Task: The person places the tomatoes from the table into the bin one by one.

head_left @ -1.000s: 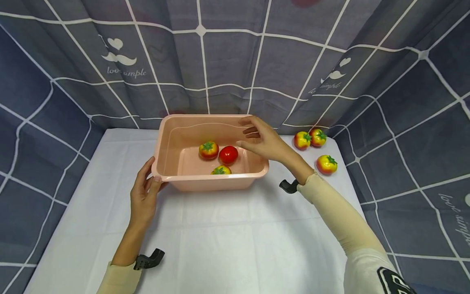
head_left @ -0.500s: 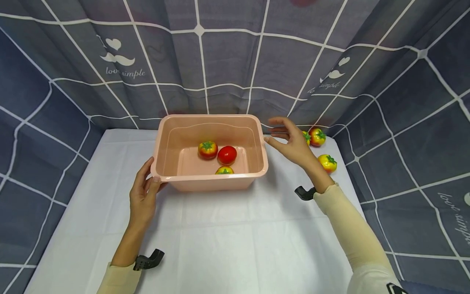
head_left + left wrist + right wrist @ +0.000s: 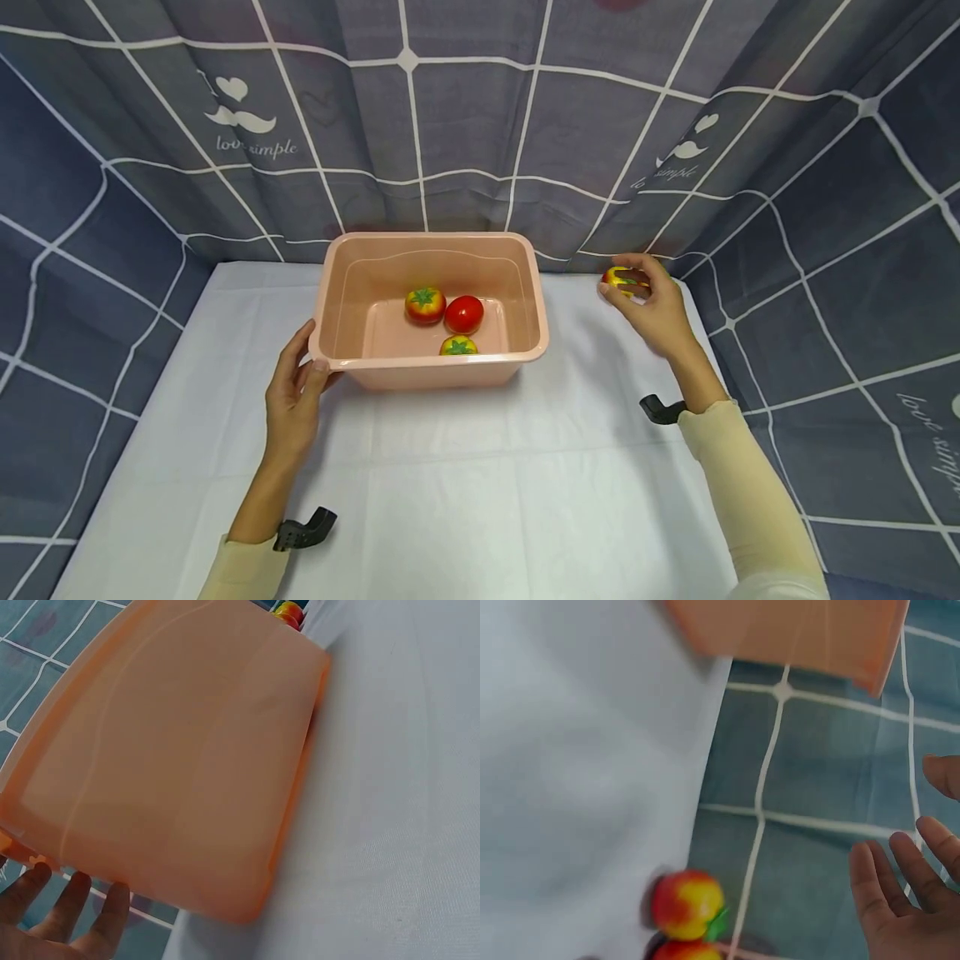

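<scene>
A pink plastic basin (image 3: 431, 375) stands on the white-covered table, three fake tomatoes inside: a red-yellow tomato (image 3: 425, 306), a plain red tomato (image 3: 464, 314) and a yellow-green-topped tomato (image 3: 458, 345) partly behind the front wall. My left hand (image 3: 294, 400) holds the basin's near left corner, thumb at the rim; its fingertips (image 3: 112, 896) meet the end wall in the left wrist view. Over at the back right, my right hand (image 3: 660, 308) reaches above a red-yellow tomato (image 3: 617, 282), fingers spread apart. The right wrist view shows that hand's fingers relaxed with nothing between them, beside the tomato (image 3: 688, 904).
Grey-blue curtain (image 3: 465, 125) with white grid lines encloses the table at the back and both sides. The white cloth (image 3: 450, 483) covers the tabletop in front of the basin. Another tomato (image 3: 686, 951) sits beside the first in the right wrist view.
My right hand has moved right, from over the basin to the tomatoes at the table's back right, covering most of them. The left hand and the basin stay put.
</scene>
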A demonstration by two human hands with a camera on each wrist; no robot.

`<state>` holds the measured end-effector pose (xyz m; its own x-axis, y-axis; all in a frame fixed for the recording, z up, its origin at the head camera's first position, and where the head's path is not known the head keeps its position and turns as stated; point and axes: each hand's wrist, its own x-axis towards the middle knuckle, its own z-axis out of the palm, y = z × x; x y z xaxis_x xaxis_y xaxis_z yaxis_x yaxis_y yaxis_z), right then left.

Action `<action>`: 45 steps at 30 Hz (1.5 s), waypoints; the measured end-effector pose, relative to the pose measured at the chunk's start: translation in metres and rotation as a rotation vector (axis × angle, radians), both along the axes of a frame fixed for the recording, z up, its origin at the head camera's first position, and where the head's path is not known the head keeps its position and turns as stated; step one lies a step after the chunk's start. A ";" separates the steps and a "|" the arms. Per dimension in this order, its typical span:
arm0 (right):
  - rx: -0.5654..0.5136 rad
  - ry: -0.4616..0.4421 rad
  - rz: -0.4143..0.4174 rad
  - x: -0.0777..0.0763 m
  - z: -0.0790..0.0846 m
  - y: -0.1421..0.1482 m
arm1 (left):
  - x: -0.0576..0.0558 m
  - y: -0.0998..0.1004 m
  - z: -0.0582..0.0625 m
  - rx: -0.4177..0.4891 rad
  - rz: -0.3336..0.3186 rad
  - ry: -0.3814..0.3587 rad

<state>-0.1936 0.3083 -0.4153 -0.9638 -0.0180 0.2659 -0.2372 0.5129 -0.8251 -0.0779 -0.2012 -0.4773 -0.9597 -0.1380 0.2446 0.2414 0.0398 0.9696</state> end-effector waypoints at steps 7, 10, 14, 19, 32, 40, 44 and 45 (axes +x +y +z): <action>-0.022 0.020 -0.149 0.010 -0.020 0.034 | 0.000 0.000 0.000 0.009 -0.004 0.006; -0.025 -0.009 -0.233 0.014 -0.032 0.049 | 0.000 0.000 0.000 0.023 -0.009 0.014; -0.019 -0.070 -0.326 0.021 -0.049 0.065 | 0.000 0.000 0.000 0.024 -0.010 0.019; 0.019 -0.130 -0.419 0.030 -0.067 0.079 | -0.001 0.000 0.001 0.016 -0.010 0.020; 0.007 -0.390 -0.516 0.031 -0.096 0.088 | -0.001 -0.002 0.000 -0.003 0.001 0.009; 0.022 -0.437 -0.566 0.029 -0.105 0.085 | 0.000 -0.002 -0.001 0.001 -0.010 0.012; 0.022 -0.448 -0.579 0.029 -0.106 0.084 | 0.000 -0.002 -0.001 0.009 -0.017 0.021; 0.018 -0.451 -0.581 0.029 -0.105 0.083 | 0.000 -0.002 -0.001 0.010 -0.016 0.021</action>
